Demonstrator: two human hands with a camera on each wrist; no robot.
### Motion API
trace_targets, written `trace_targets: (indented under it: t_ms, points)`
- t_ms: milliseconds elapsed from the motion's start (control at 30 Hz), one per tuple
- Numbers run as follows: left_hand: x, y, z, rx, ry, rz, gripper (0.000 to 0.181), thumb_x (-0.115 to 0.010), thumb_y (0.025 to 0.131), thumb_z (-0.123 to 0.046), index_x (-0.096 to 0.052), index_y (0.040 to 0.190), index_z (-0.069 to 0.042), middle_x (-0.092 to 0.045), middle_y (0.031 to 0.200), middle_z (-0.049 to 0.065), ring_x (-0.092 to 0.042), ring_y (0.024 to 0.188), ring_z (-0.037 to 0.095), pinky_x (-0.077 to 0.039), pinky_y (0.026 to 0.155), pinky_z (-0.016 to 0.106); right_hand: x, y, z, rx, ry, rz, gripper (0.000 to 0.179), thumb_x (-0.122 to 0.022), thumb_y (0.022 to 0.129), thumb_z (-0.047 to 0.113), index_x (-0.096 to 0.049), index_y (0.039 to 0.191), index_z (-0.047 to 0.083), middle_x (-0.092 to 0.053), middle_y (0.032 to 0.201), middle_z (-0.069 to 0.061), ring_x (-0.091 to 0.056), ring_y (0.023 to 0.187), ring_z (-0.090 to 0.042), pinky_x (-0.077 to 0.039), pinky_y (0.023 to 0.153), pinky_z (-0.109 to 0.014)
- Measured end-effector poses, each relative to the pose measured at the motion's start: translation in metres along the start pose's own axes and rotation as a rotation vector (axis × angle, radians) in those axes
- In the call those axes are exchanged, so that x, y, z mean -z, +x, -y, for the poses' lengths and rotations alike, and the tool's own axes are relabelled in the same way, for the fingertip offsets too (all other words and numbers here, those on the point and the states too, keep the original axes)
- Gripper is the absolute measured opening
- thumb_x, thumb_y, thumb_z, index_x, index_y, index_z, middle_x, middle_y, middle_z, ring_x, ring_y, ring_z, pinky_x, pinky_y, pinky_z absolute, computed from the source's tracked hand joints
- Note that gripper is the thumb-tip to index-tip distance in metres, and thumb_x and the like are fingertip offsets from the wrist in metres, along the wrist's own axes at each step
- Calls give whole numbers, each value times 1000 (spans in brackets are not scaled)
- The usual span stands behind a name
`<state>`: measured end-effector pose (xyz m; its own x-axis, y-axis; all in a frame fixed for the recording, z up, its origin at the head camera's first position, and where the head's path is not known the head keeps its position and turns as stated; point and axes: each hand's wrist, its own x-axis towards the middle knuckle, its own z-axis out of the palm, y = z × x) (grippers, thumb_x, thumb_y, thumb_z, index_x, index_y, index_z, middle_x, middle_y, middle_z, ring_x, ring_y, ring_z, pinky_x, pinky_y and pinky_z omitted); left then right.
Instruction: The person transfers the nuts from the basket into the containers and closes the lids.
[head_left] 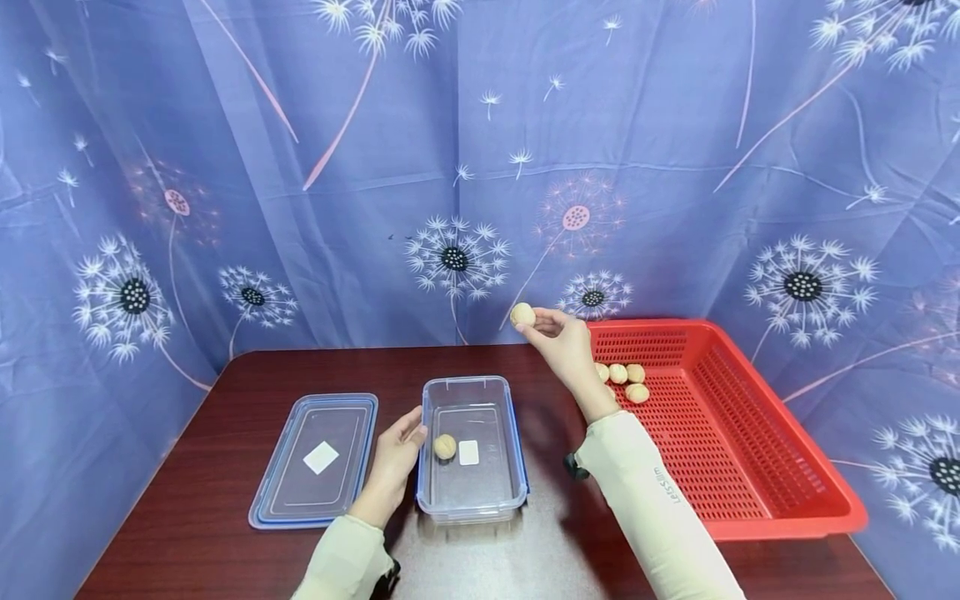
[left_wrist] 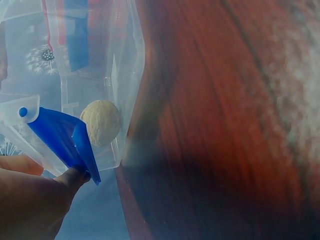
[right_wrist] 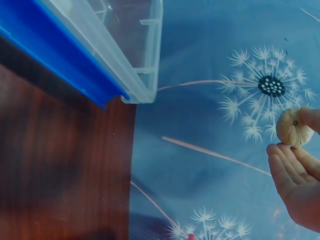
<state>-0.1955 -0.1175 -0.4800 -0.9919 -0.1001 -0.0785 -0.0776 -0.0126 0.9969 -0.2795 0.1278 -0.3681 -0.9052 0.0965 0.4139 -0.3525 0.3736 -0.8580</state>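
In the head view a pale tan walnut (head_left: 522, 314) is pinched between the thumb and fingertips of my right hand (head_left: 564, 343), raised above the table's back edge. The right wrist view shows the same walnut (right_wrist: 294, 128) between thumb and fingers. My left hand (head_left: 396, 458) holds the left side of a clear plastic box (head_left: 474, 492), its thumb against a blue side latch (left_wrist: 62, 137). One walnut (head_left: 445, 447) lies inside, left of a white square label (head_left: 468, 452). Part of the left hand's grip is hidden in both views.
A red perforated basket (head_left: 750, 467) stands at the right, with several walnuts (head_left: 636, 392) near its back left corner; my right forearm partly covers it. The blue-edged clear lid (head_left: 311, 492) lies left of the box. Behind the dark wooden table (head_left: 195, 467) hangs a blue dandelion-print curtain (head_left: 360, 275).
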Motion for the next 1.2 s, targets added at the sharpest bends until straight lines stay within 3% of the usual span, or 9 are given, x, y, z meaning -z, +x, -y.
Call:
trace_targets:
  t_ms: [533,800,1200]
  points:
    - [0,-1,0,1,-3,4,43,-46,99,0,-39,141,10,-41,141,31,-36,134,40,-30,112,49,-10,-29,-16,-61,8,77,35,-79,81,15,-69,110,-1,-72,95,-16,-69,89,-25,-57,81,-30]
    - [1,-1,-1,-6,0,-1,43,-46,99,-1,-39,140,10,-41,141,31,-36,134,41,-30,112,49,-21,-46,-23,-23,-19,114,32,-80,79,12,-70,107,-1,-73,91,-14,-71,84,-24,-58,76,-30]
    - [0,-1,0,8,4,-3,43,-46,99,-1,-40,141,9,-42,141,30,-37,134,39,-30,112,49,-43,-66,-30,-1,51,196,30,-80,76,2,-70,102,-6,-72,89,-17,-71,77,-28,-59,68,-27]
